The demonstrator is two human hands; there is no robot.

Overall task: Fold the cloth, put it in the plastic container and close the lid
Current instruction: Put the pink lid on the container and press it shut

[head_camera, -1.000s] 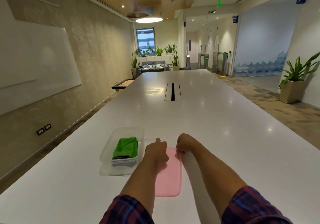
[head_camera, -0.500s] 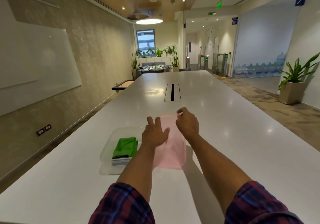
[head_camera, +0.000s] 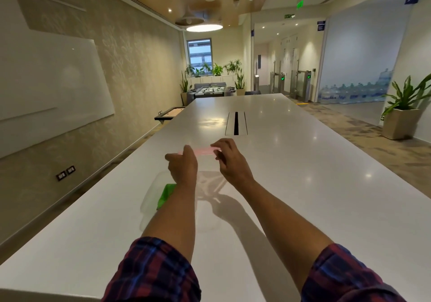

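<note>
White and glossy, the long worktop (head_camera: 303, 185) runs away toward 12 o'clock through a meeting room, with a whiteboard (head_camera: 46, 87) on the wall at 9 o'clock and a potted plant (head_camera: 403, 112) on the floor at 2 o'clock. A slotted cable hatch (head_camera: 236, 126) sits in the middle of the worktop, just beyond the hands.

Both forearms reach forward from plaid sleeves (head_camera: 151, 273). The left hand (head_camera: 183, 166) and the right hand (head_camera: 229, 159) hold a pink lid (head_camera: 205, 151) between them, raised off the worktop and seen nearly edge-on, so it shows only as a thin pink band. The left grip pinches the lid's end at 9 o'clock, thumb and fingers closed on it. The right grip holds the end at 3 o'clock with the fingers (head_camera: 220, 156) curled around the edge. The picture is blurred at the lid, so the exact finger placement cannot be told.

Below the left wrist, toward 7 o'clock from the lid, a clear plastic container (head_camera: 151, 194) rests on the worktop. Its top is uncovered. Inside it lies a green cloth (head_camera: 165, 194), folded, partly hidden by the left forearm. The lid is held above and slightly beyond the container, apart from it. A shadow (head_camera: 224, 208) of the arms falls on the worktop under the right forearm.
</note>
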